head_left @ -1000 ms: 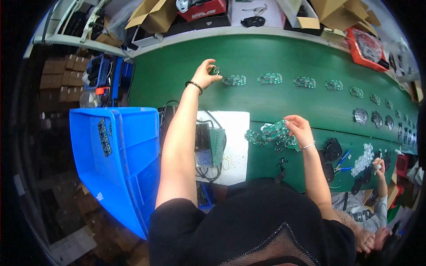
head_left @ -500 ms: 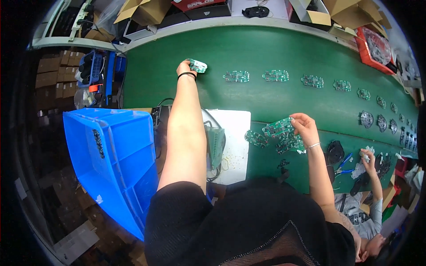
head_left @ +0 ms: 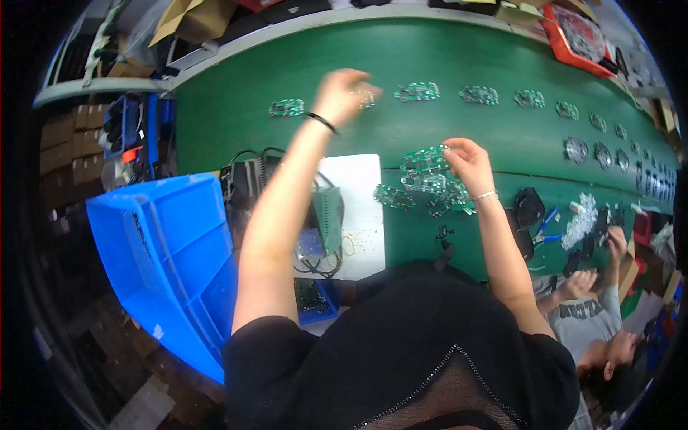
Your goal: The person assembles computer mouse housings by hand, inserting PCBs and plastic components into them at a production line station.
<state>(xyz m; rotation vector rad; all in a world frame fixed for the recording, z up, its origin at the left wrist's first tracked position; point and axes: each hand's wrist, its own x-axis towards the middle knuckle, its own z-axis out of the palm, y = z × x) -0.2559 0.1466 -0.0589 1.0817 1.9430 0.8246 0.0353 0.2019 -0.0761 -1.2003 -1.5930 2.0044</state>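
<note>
Left hand [head_left: 342, 93] is raised over the green bench [head_left: 236, 118], arm stretched forward, a dark band at the wrist; the hand is motion-blurred, so whether its fingers are spread or pinching cannot be told; a small pale smear shows at its fingertips, near a circuit board [head_left: 418, 91] lying flat on the bench just to its right. That board heads a row of similar green boards [head_left: 530, 98] running rightward along the bench, each apart from the next; one more single board [head_left: 287, 107] lies to the left of the hand, well apart from the row.

Right hand [head_left: 469, 161] rests lower on the bench, a thin bracelet at the wrist; its fingers are curled and pressed onto the top of a loose stack of circuit boards [head_left: 430, 179], thumb side at the stack's upper edge; the boards overlap at odd angles, some tilted; one board [head_left: 393, 196] lies just left of the stack, apart from the hand.

Between the two forearms: a white sheet [head_left: 358, 208] on the bench, with a small green device [head_left: 328, 215] and black cables [head_left: 251, 158] at its left edge. A blue plastic crate [head_left: 165, 265] stands to the person's left, beside the bench, tilted in this view.

Far right: another person's hands [head_left: 615, 240] at the same bench, near blue-handled pliers [head_left: 546, 229] and a small pile of pale parts [head_left: 584, 218]; a red tray [head_left: 577, 32] at the bench's far edge; cardboard boxes [head_left: 179, 21] beyond the bench, upper left.
</note>
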